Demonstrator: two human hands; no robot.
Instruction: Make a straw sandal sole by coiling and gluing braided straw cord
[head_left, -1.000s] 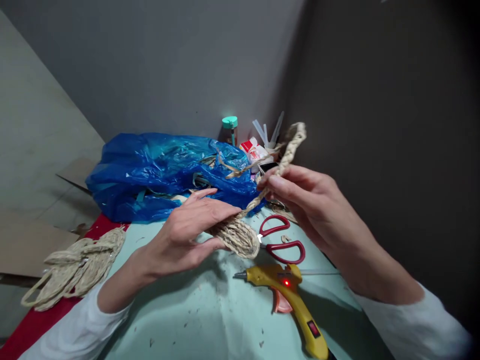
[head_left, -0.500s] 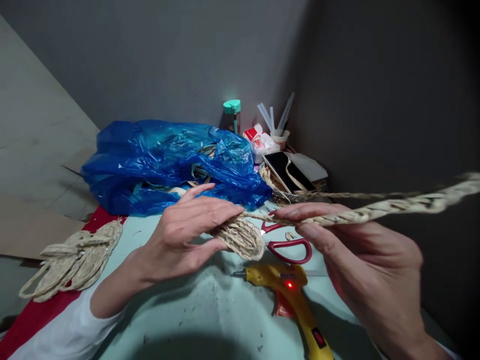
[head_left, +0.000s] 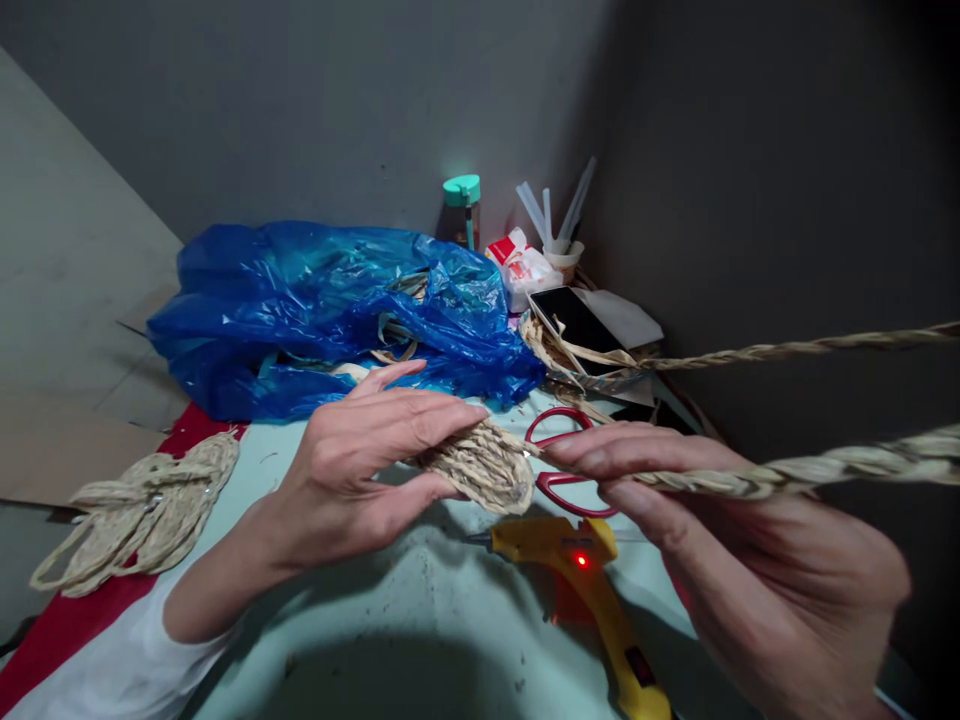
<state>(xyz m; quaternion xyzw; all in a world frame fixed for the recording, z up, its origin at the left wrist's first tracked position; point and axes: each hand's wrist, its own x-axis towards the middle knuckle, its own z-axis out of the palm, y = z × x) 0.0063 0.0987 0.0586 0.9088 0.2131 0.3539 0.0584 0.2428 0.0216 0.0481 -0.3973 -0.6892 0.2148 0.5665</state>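
Note:
My left hand pinches a flat oval coil of braided straw rope between thumb and fingers, just above the pale green table. A loose braided straw rope runs from the coil out to the right edge. My right hand grips this rope between thumb and fingers right beside the coil. A thinner twisted straw strand stretches above it to the right.
A yellow glue gun with a lit red lamp lies below the coil, red-handled scissors behind it. Farther back: a blue plastic bag, a phone, a teal-capped bottle, a cup of glue sticks. Another straw bundle lies left.
My right hand has swung the rope from upright down to level and pulled it out to the right, then lowered slightly. My left hand has kept hold of the coil.

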